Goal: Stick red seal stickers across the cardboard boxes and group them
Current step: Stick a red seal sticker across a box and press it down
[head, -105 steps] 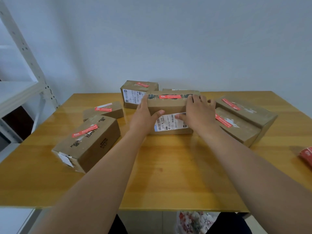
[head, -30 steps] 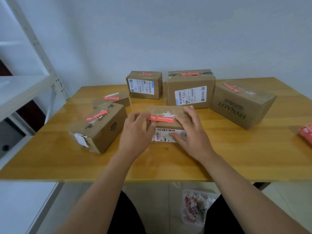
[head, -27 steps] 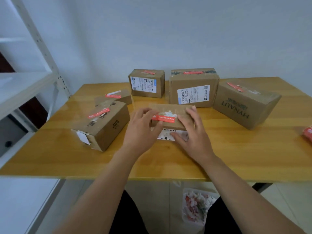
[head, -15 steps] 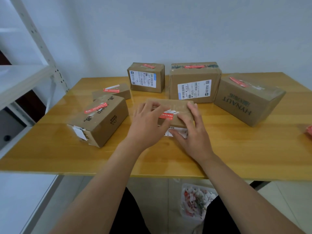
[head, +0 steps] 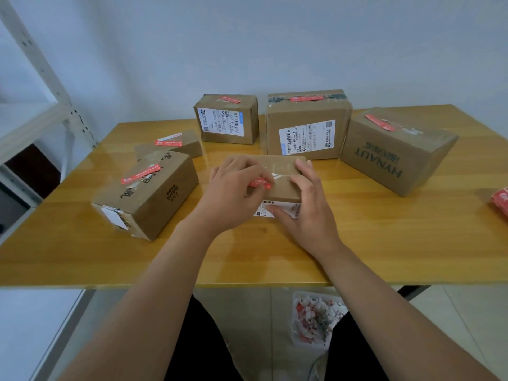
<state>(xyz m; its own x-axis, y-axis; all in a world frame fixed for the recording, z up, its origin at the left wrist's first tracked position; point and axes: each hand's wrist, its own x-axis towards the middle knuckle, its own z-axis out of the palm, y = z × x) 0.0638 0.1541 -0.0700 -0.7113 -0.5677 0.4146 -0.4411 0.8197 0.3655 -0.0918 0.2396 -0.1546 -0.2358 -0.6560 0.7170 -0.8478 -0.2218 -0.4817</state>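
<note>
A flat cardboard box (head: 283, 171) lies in the middle of the wooden table (head: 384, 243), a red seal sticker (head: 259, 184) across its top. My left hand (head: 231, 193) covers the box's left end, bent fingers on top, thumb by the sticker. My right hand (head: 308, 213) grips the right end, fingers on top, thumb on the white label on the front face. Behind stand three sealed boxes: a small one (head: 228, 119), a taller one (head: 308, 127) and a HYNAUT box (head: 393, 152).
On the left lie a sealed long box (head: 154, 193) and a small low box (head: 176, 145) behind it. A stack of red stickers (head: 501, 202) sits at the table's right edge. A white metal shelf (head: 33, 116) stands at left; a bag of sticker scraps (head: 316, 320) lies on the floor.
Earlier both hands set the taller box down at the back. Since one second ago the flat box has slid slightly away from me, and my left hand has moved over its sticker.
</note>
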